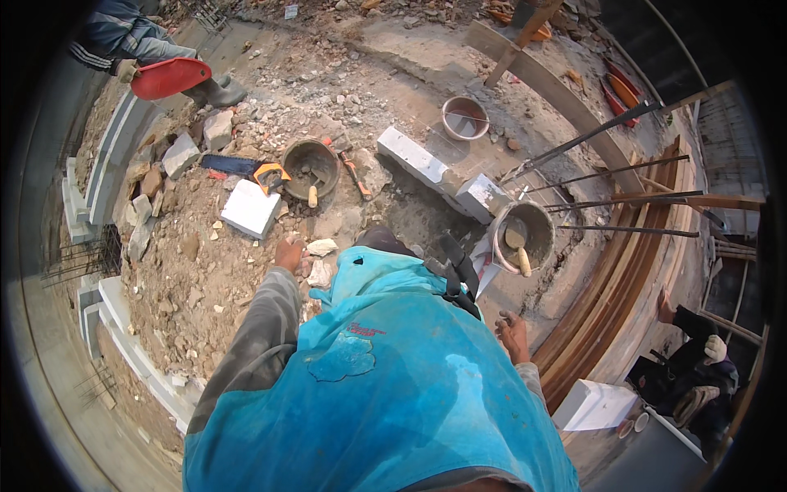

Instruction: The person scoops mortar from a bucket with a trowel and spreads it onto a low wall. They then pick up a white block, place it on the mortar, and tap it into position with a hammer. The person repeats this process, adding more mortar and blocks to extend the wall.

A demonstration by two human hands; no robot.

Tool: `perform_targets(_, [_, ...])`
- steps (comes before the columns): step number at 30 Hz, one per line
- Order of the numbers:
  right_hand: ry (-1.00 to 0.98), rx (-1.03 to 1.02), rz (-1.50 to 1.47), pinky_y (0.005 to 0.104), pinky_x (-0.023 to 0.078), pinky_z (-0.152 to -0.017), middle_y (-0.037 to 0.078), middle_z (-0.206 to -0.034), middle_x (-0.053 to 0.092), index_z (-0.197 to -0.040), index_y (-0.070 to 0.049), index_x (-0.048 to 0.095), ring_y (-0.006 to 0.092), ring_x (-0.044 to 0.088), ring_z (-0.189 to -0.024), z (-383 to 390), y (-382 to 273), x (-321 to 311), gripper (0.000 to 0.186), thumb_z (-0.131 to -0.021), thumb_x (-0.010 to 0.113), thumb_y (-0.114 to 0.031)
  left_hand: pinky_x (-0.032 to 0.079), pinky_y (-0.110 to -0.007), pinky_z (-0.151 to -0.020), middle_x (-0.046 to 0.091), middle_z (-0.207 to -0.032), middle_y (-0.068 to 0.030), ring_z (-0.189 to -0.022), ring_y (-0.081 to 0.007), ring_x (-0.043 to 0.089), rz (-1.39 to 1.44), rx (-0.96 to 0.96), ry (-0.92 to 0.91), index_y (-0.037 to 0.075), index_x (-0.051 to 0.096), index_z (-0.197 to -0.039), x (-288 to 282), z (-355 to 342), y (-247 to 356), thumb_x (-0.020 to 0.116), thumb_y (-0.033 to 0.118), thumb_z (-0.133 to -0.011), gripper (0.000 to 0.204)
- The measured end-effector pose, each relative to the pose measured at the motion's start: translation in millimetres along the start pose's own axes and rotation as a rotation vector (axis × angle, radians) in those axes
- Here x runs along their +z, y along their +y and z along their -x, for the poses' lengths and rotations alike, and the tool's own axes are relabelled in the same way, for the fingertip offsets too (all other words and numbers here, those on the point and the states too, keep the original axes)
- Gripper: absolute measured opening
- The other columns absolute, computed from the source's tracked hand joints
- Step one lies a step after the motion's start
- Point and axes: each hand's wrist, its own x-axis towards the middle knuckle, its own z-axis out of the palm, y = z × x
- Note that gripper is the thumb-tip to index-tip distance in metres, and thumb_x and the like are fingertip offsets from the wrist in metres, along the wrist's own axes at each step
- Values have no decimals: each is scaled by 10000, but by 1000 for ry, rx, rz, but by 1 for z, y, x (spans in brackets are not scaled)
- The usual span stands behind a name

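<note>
Left hand (pixel 288 254) hangs over rubble, grip unclear (nearest: pale broken stone chunk (pixel 321 246)). Right hand (pixel 514 334) loosely open, empty; grey mortar-filled round bucket (pixel 525 236) just ahead.

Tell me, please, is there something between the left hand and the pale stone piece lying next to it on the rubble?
Nothing visible stands between them. The left hand is low over the rubble, and the pale stone piece lies just to its right, with only loose dirt in the small gap. The white block lies farther up, out of the way.

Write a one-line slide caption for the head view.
Left hand at rubble beside a pale stone chunk; right hand hangs empty near a mortar bucket with trowel.
</note>
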Motion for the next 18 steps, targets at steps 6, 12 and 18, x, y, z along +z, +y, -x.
perform_targets(6, [-44,34,4,284,506,-570,78,-836,644,-1198,46,579,154,622,-676,-1,-4,1,373,-863,584,-117,547,-312,-637,599,-1199,-101,-927,-187,652,1,2,-45,-11,442,-1383,-1,-8,2,532,194,-929,507])
perform_targets(12, [-36,24,3,282,506,-575,95,-846,658,-1200,54,583,160,634,-690,-1,-4,6,372,-865,577,-109,543,-308,-607,605,-1181,-103,-887,-184,654,-23,38,-46,-9,467,-1374,-4,-9,2,525,175,-914,498])
perform_targets(18, [-104,-6,99,276,502,-584,101,-846,667,-1187,59,589,149,637,-696,-8,-4,13,355,-870,579,-100,538,-287,-574,635,-1106,-85,-835,-167,658,29,27,-30,22,514,-1346,-4,8,-1,532,180,-913,461])
